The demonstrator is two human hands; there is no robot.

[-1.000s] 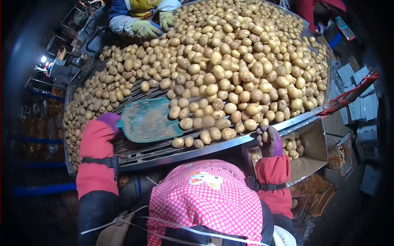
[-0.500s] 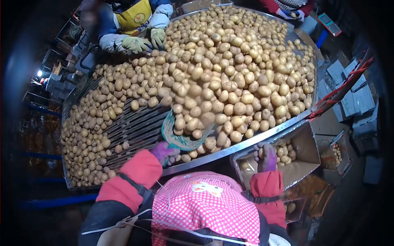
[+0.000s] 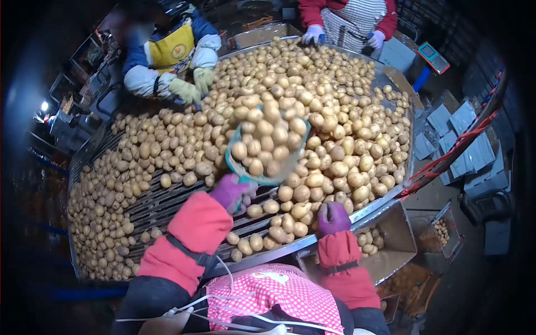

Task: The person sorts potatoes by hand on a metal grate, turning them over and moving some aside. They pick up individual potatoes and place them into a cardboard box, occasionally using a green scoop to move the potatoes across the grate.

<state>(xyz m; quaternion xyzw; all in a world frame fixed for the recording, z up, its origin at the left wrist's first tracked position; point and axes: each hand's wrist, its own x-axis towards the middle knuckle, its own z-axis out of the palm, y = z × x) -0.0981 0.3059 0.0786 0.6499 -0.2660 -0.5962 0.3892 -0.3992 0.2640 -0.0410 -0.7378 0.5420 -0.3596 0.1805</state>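
Many potatoes (image 3: 357,145) are heaped on a metal-rimmed, slatted table (image 3: 167,204). My left hand (image 3: 234,194), in a purple and grey glove, is wrapped round the handle of a green-rimmed scoop (image 3: 245,177). The scoop is filled with several potatoes and lies over the heap, in front of that hand. Near the table's front rim, my right hand (image 3: 334,219), in a purple glove, is bent over beside some potatoes. Its fingers are largely hidden, and whether it holds anything does not show.
Below the front rim at right stands a lined box (image 3: 399,234) with potatoes inside. Two co-workers (image 3: 173,50) (image 3: 349,22) stand across the table, gloved hands at its far edge. A red-wrapped bar (image 3: 452,156), a green handheld device (image 3: 433,57) and flat cartons (image 3: 474,145) are at right.
The scoop has moved up and forward and is now full of potatoes. My right hand has gone from above the box to the table's front rim. The view has shifted, showing more of the far co-worker.
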